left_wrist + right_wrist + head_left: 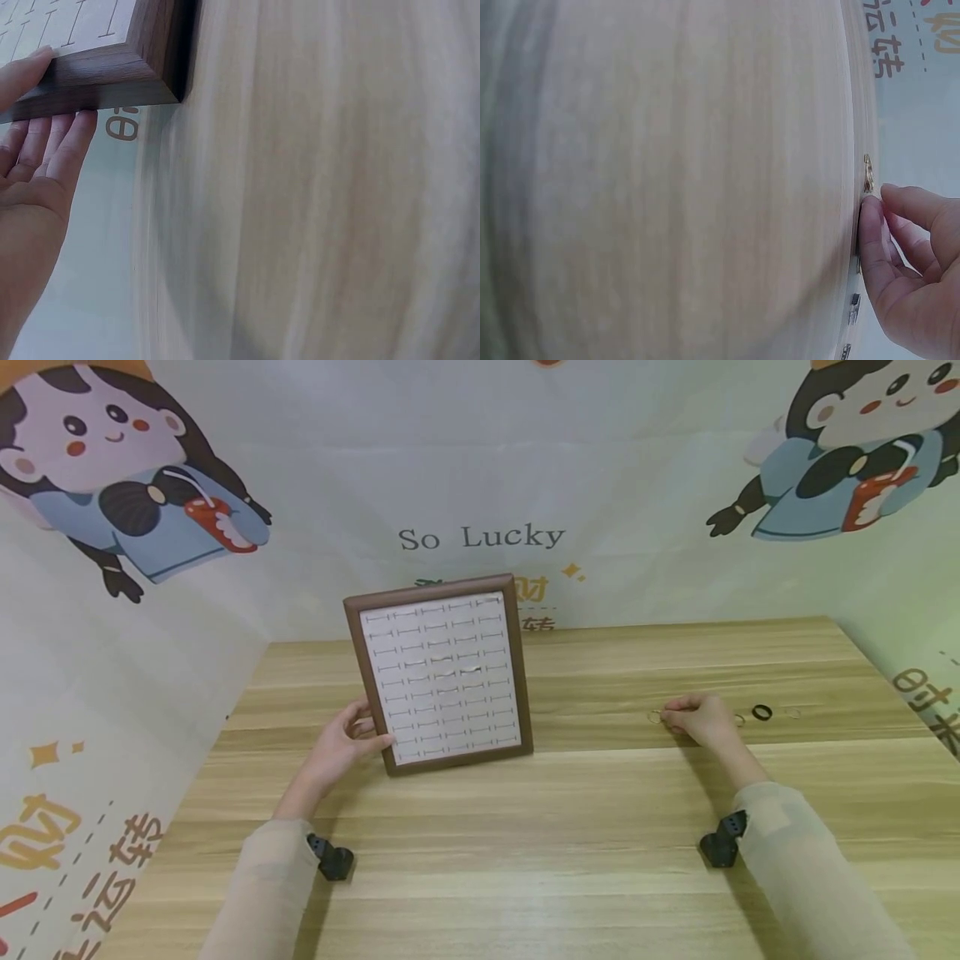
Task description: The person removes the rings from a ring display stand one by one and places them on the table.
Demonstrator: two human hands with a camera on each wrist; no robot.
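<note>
A ring display board with a brown wooden frame and a white slotted face stands tilted back on the table. My left hand holds its lower left edge, the thumb on the front and the fingers behind. A few slots near the board's middle show a shiny glint. At the right, my right hand is down at the tabletop beside a thin gold ring. Its thumb and finger tips are close together at the ring's near edge; whether they pinch it is unclear.
Right of the right hand lie a black ring and a pale thin ring. Another ring is partly hidden by that hand. The wooden table ends at a printed backdrop. Each sleeve bears a small black camera.
</note>
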